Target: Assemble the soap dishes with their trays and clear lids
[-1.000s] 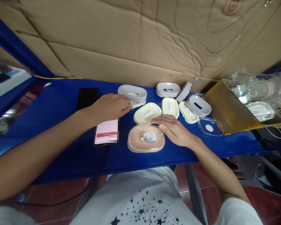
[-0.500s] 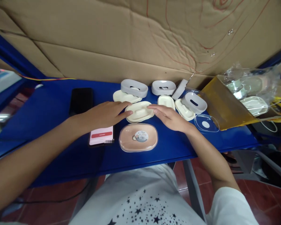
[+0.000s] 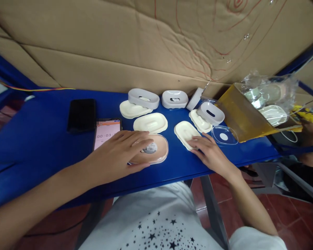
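My left hand (image 3: 125, 151) is spread over the left part of a pinkish oval box (image 3: 160, 152) with a clear lid and a round label. Its fingers lie across the far side and its thumb along the near edge; the box stays flat on the table. Farther right, my right hand (image 3: 210, 152) grips the near right end of a cream oval tray (image 3: 184, 132), fingers on top and thumb by the near edge. Another cream tray (image 3: 150, 123) with a raised middle lies just behind the box, apart from both hands.
Several light grey oval dishes with slots (image 3: 174, 99) stand at the back of the blue table (image 3: 47, 139). A clear lid (image 3: 225, 134) lies beside a yellowish box (image 3: 234, 114) of wrapped items. Two phones (image 3: 82, 114) lie left. A person's arm (image 3: 311, 156) shows far right.
My left hand has come down and toward me onto the pinkish box. The right-hand cream tray has moved nearer and turned, with my right hand now on it. The view has shifted slightly.
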The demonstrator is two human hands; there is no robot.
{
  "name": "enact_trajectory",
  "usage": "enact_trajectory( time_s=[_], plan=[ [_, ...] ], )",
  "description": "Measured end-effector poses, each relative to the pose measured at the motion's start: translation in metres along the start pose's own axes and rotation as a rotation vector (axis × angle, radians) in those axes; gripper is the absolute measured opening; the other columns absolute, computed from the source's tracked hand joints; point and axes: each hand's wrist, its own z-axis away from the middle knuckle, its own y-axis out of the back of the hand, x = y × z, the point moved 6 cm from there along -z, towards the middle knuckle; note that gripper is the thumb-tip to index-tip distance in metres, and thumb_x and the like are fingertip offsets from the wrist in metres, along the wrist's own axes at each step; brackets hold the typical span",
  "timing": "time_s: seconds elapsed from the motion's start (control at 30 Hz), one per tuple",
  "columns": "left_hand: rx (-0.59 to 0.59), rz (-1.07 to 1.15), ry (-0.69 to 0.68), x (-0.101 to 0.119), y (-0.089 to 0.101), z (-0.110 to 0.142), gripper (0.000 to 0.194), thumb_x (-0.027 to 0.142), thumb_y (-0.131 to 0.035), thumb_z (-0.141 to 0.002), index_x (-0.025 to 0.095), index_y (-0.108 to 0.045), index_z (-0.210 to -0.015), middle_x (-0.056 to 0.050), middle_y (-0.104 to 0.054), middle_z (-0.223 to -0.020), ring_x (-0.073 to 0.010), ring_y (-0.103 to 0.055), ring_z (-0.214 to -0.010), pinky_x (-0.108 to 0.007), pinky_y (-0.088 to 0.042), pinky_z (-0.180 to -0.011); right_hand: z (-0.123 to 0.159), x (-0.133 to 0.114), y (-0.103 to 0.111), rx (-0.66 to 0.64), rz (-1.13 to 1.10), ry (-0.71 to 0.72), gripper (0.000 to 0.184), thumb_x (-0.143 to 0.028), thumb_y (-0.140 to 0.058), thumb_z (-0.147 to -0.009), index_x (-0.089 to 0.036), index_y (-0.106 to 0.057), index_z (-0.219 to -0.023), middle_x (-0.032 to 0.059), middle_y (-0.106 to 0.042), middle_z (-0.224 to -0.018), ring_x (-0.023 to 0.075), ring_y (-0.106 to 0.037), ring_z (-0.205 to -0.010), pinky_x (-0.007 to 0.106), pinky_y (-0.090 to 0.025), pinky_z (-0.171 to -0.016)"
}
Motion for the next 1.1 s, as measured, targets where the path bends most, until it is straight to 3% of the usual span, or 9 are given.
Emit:
enact_trajectory(
  time_s=[0.13, 0.27, 0.4, 0.5, 0.57, 0.63, 0.8, 0.93, 1.1],
  plan=[
    [0.039, -0.041, 0.004, -0.008, 0.001, -0.006, 0.051, 0.047, -0.058, -0.108, 0.027, -0.058, -0.155, -0.015, -0.060, -0.166, -0.0395, -0.059, -0.150, -0.061, -0.048, -0.125, 0.031, -0.007, 0.007, -0.070, -0.081, -0.005, 0.040, -0.013, -0.054, -0.111, -0.034, -0.072, -0.140, 0.0034, -0.079, -0.140, 0.0270, -0.070, -0.143, 0.072, -0.037, -0.134],
    [0.109, -0.166, -0.131, 0.026, -0.002, -0.012, 0.047, 0.030, -0.055, -0.107, 0.022, -0.058, -0.153, -0.018, -0.056, -0.168, -0.0400, -0.054, -0.156, -0.065, -0.041, -0.130, 0.038, -0.003, 0.020, -0.036, -0.104, -0.035, 0.032, -0.024, -0.062, -0.111, -0.035, -0.074, -0.139, 0.0053, -0.075, -0.149, 0.0294, -0.065, -0.149, 0.070, -0.042, -0.132],
    [0.030, -0.179, -0.362, 0.084, -0.027, -0.015, 0.048, 0.038, -0.066, -0.105, 0.022, -0.063, -0.150, -0.017, -0.061, -0.164, -0.0377, -0.060, -0.148, -0.059, -0.044, -0.128, 0.038, 0.038, 0.041, 0.079, -0.054, -0.127, 0.035, -0.032, -0.057, -0.113, -0.033, -0.072, -0.145, 0.0098, -0.066, -0.161, 0.0323, -0.062, -0.151, 0.065, -0.050, -0.127],
    [-0.003, -0.221, -0.460, 0.105, -0.050, -0.017, 0.043, 0.044, -0.072, -0.105, 0.019, -0.070, -0.140, -0.017, -0.069, -0.153, -0.0358, -0.067, -0.137, -0.054, -0.050, -0.121, 0.051, 0.083, 0.051, 0.197, 0.151, -0.264, 0.041, -0.038, -0.060, -0.110, -0.025, -0.071, -0.147, 0.0174, -0.066, -0.159, 0.0410, -0.061, -0.151, 0.073, -0.048, -0.124],
    [-0.005, -0.249, -0.458, 0.105, -0.059, -0.016, 0.034, 0.042, -0.074, -0.105, 0.018, -0.074, -0.128, -0.017, -0.074, -0.144, -0.0352, -0.070, -0.131, -0.053, -0.051, -0.117, 0.062, 0.103, 0.046, 0.163, 0.226, -0.322, 0.042, -0.042, -0.063, -0.107, -0.022, -0.074, -0.143, 0.0201, -0.072, -0.150, 0.0452, -0.066, -0.144, 0.077, -0.047, -0.121],
    [-0.002, -0.257, -0.437, 0.100, -0.061, -0.013, 0.026, 0.040, -0.074, -0.105, 0.018, -0.076, -0.119, -0.018, -0.075, -0.140, -0.0358, -0.071, -0.130, -0.053, -0.051, -0.118, 0.074, 0.105, 0.039, 0.104, 0.204, -0.336, 0.036, -0.041, -0.059, -0.109, -0.023, -0.077, -0.134, 0.0177, -0.079, -0.138, 0.0432, -0.074, -0.133, 0.077, -0.049, -0.119],
    [-0.022, -0.241, -0.418, 0.091, -0.057, 0.004, 0.009, 0.019, -0.072, -0.102, 0.019, -0.075, -0.111, -0.016, -0.073, -0.142, -0.0330, -0.070, -0.133, -0.051, -0.051, -0.124, 0.082, 0.051, 0.049, 0.057, -0.011, -0.258, 0.030, -0.040, -0.053, -0.116, -0.031, -0.074, -0.135, 0.0082, -0.081, -0.137, 0.0332, -0.075, -0.131, 0.062, -0.050, -0.123],
    [-0.035, -0.208, -0.426, 0.086, -0.058, 0.008, 0.014, 0.007, -0.069, -0.098, 0.019, -0.072, -0.104, -0.015, -0.073, -0.144, -0.0315, -0.068, -0.137, -0.050, -0.048, -0.130, 0.053, 0.037, 0.065, 0.088, -0.174, -0.308, 0.038, -0.045, -0.048, -0.118, -0.031, -0.071, -0.144, 0.0069, -0.079, -0.141, 0.0295, -0.078, -0.124, 0.047, -0.061, -0.111],
    [-0.036, -0.082, -0.414, 0.081, -0.058, 0.000, 0.019, 0.004, -0.069, -0.098, 0.023, -0.069, -0.098, -0.009, -0.075, -0.138, -0.0277, -0.068, -0.138, -0.047, -0.048, -0.131, -0.003, 0.056, 0.045, 0.035, -0.251, -0.209, 0.042, -0.052, -0.049, -0.117, -0.027, -0.077, -0.135, 0.0076, -0.081, -0.137, 0.0296, -0.076, -0.130, 0.047, -0.058, -0.116]
  ],
)
